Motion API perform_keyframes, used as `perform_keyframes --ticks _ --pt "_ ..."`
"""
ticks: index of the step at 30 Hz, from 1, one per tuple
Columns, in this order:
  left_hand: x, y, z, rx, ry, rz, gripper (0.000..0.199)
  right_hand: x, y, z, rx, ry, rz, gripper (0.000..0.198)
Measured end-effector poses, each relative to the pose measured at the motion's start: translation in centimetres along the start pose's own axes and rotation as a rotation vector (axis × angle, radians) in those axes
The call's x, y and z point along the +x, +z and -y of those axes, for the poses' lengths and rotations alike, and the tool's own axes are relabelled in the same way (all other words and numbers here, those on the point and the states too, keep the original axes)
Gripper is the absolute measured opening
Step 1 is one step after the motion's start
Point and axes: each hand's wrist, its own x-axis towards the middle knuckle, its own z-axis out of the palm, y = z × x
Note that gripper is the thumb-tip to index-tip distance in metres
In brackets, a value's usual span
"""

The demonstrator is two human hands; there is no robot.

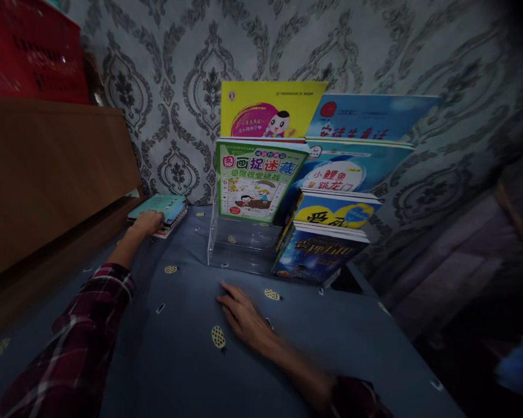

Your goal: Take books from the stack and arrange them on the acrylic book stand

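The left hand (151, 222) lies with bent fingers on the small books (168, 204); whether it grips them, I cannot tell. Thumb and fingers should press opposite edges evenly. The left arm (87, 307) stretches forward. The right hand (244, 319), empty, fingers loosely apart, points toward the clear rack (244, 247).

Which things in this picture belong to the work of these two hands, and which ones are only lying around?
Likely in the work:
- stack of books, under the left hand
- clear rack, nearest to the right hand
- standing books in the rack

Likely just around:
- red basket
- wooden cabinet beneath it
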Motion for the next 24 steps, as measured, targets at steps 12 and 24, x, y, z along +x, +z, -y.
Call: perform_keyframes --ticks 12,24 --pt "1.2 -0.5 -0.8 -0.013 -0.067 0.013 0.047 0.3 -0.7 0.8 -0.031 -0.033 -0.049 0.027" --pt "1.7 0.2 -1.5 0.007 0.045 0.01 0.041 0.3 -0.4 0.5 -0.004 -0.019 -0.024 0.028"
